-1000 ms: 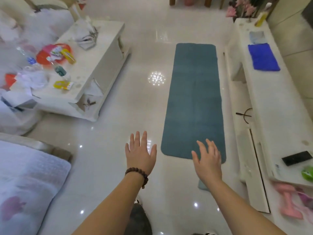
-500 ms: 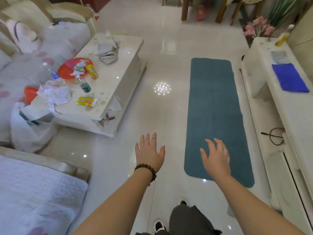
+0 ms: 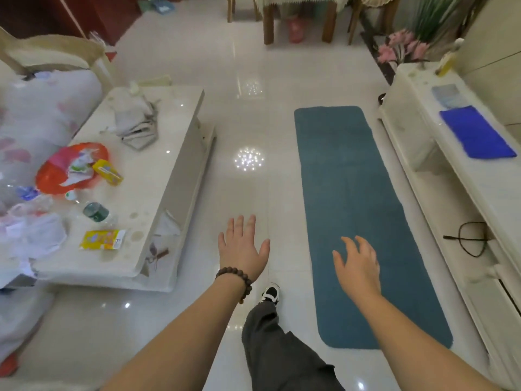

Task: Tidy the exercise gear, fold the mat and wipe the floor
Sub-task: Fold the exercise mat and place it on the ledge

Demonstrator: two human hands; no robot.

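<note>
Head view showed the teal exercise mat point(image 3: 355, 198) lying flat and unrolled on the glossy white tiled floor point(image 3: 248, 114), running lengthwise just beside the long white cabinet point(image 3: 476, 193) on the right. Over its near half hung the right hand point(image 3: 358, 266), palm down, fingers loosely spread, its grip wide and holding nothing; whether it touched the mat could not be told. The left hand point(image 3: 242, 246) was stretched out over bare tile to the left of the mat, fingers straight and together, grip likewise wide and holding nothing, with a brown bead bracelet point(image 3: 235, 279) round the wrist. Below the hands a leg in grey trousers point(image 3: 270, 348) ended in a black-and-white shoe point(image 3: 270, 293) planted on the floor, near the mat's left edge.

On the cabinet top lay a folded blue cloth point(image 3: 476, 132), and a dark looped cable point(image 3: 470, 239) sat on its lower ledge. Left of the walkway stood a white table point(image 3: 158, 176) carrying a red plastic bag point(image 3: 64, 167), a yellow packet point(image 3: 103, 239) and crumpled grey cloth point(image 3: 135, 122). Pink flowers point(image 3: 400, 49) stood at the cabinet's far end.
</note>
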